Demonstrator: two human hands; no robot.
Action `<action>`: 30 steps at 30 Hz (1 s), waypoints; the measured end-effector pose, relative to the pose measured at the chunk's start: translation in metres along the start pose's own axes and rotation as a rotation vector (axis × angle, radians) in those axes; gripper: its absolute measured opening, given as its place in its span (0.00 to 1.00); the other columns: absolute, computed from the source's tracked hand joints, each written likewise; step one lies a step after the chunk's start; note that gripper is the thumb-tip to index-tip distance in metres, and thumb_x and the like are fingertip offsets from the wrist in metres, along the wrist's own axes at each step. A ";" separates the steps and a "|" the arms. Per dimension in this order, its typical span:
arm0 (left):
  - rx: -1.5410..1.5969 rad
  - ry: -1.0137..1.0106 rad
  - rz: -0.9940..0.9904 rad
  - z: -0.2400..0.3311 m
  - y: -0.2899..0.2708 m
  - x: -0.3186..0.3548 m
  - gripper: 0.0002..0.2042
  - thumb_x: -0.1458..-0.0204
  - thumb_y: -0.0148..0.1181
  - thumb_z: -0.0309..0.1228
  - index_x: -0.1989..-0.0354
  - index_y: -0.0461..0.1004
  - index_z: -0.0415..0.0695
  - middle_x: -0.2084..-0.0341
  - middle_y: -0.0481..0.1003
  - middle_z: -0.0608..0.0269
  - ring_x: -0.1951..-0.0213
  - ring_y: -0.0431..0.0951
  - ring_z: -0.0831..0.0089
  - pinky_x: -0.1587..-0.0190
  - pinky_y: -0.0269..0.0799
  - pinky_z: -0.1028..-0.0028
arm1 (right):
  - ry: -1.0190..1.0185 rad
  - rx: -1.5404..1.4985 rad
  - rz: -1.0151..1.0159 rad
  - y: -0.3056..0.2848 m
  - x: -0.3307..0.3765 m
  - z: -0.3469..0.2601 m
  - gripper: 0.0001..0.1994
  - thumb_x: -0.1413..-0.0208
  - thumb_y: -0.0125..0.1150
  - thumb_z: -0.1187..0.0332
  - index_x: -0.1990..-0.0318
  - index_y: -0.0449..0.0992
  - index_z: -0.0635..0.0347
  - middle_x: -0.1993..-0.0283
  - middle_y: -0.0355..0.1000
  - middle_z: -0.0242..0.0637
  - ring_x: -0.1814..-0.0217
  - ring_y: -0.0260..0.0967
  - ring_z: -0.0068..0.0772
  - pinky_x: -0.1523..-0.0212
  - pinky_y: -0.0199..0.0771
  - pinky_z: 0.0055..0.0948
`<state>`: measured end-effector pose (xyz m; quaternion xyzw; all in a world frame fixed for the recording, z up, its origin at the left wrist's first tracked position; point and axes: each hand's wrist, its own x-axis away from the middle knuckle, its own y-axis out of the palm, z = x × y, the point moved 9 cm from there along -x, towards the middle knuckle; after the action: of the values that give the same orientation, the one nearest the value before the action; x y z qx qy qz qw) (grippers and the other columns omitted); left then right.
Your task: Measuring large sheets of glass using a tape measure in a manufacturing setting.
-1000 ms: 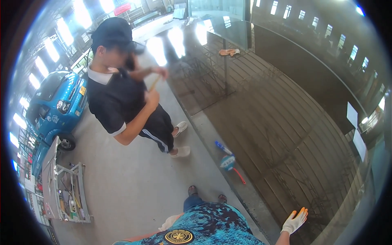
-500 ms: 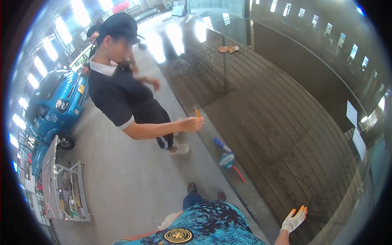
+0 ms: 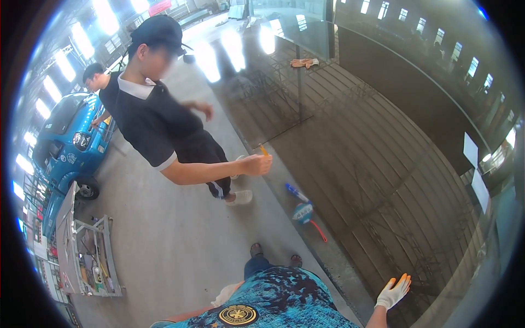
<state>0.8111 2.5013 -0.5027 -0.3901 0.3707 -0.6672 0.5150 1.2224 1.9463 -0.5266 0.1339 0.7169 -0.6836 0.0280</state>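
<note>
Gloved hand on the big dark glass sheet

Left of the large dark glass panel [image 3: 383,164], a co-worker's fist [image 3: 257,164] pinches a small orange tool [image 3: 263,149]; the left hand is unseen; the white-gloved right hand [image 3: 392,292] rests spread flat against the panel's lower edge.

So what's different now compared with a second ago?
The co-worker in the dark polo shirt turned toward the big glass panel and stretched an arm out, hand closed around a small orange tool near the glass; earlier both hands were up by the chest. The wearer's white-gloved right hand stays spread open beside the glass. The blue car and the blue-and-red tool on the floor have not moved.
</note>
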 end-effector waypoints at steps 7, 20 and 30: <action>0.357 0.435 0.001 0.044 -0.041 0.024 0.17 0.34 0.50 0.38 0.45 0.78 0.44 0.52 0.81 0.56 0.50 0.79 0.67 0.42 0.70 0.69 | 0.008 0.006 -0.004 0.000 -0.001 -0.001 0.25 0.35 0.53 0.62 0.32 0.65 0.61 0.26 0.58 0.48 0.24 0.53 0.51 0.23 0.47 0.47; 0.147 -0.013 -1.044 0.004 0.069 0.004 0.23 0.34 0.49 0.51 0.40 0.76 0.49 0.48 0.80 0.58 0.47 0.78 0.65 0.40 0.68 0.71 | -0.032 0.003 -0.034 -0.066 0.002 -0.053 0.29 0.33 0.48 0.49 0.34 0.68 0.61 0.30 0.63 0.49 0.27 0.57 0.51 0.28 0.55 0.49; 0.344 0.651 -0.770 0.038 0.036 0.016 0.25 0.30 0.41 0.44 0.32 0.64 0.42 0.40 0.73 0.48 0.41 0.74 0.57 0.37 0.66 0.68 | -0.086 0.001 0.046 -0.069 0.006 -0.053 0.27 0.33 0.49 0.50 0.37 0.71 0.62 0.33 0.67 0.50 0.30 0.62 0.53 0.33 0.61 0.52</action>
<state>0.8574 2.4746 -0.5171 -0.1806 0.2266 -0.9456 0.1479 1.2083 1.9973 -0.4569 0.1210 0.7115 -0.6881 0.0746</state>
